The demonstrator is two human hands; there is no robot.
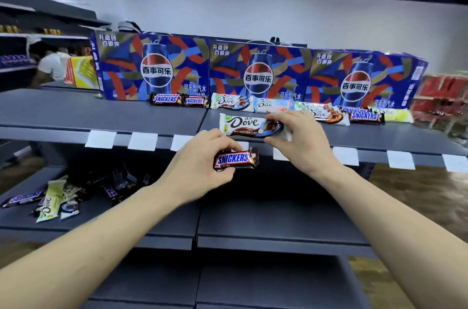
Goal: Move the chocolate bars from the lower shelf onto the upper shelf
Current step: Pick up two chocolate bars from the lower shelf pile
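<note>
My left hand (200,164) grips a small Snickers bar (236,159) in front of the upper shelf's front edge. My right hand (301,141) pinches the right end of a white Dove bar (247,125) that lies on the upper shelf (379,135). Behind it, a row of Snickers bars (167,99) and Dove bars (231,102) runs along the upper shelf. On the lower shelf (141,217) at the left lies a loose pile of several bars (54,201).
Three big blue Pepsi cartons (260,73) stand along the back of the upper shelf. White price tags (100,139) hang on its front edge. A person in a white top (52,65) bends at other shelves at the far left. Red boxes (443,95) sit at the right.
</note>
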